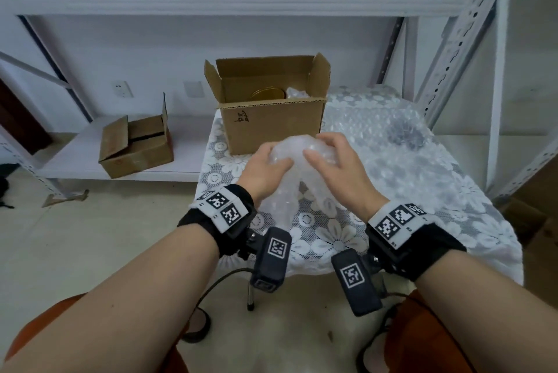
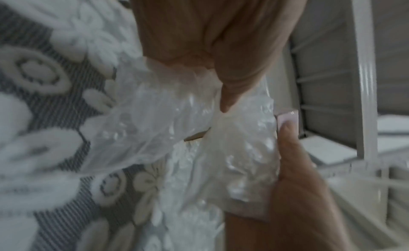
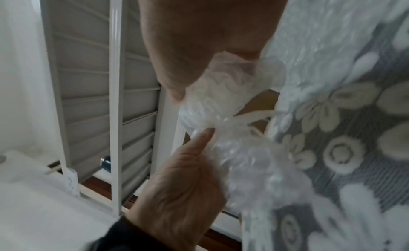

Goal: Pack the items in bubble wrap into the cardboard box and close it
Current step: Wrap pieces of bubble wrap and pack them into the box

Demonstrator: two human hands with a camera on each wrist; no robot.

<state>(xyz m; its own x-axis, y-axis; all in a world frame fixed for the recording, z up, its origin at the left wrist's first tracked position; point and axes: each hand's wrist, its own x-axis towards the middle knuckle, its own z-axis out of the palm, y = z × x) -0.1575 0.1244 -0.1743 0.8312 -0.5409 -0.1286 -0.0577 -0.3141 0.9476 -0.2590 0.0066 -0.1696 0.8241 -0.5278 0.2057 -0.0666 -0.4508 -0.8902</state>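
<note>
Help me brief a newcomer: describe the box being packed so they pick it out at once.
On the lace-covered table, beyond both hands, stands the open cardboard box. Unlike the shut box on the low shelf, its flaps stand up and a gold tin shows inside.

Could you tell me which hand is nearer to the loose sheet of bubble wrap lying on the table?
Right. The right hand grips the wrapped bundle just beside the loose sheet; the left hand grips the bundle's far side, farther away.
</note>
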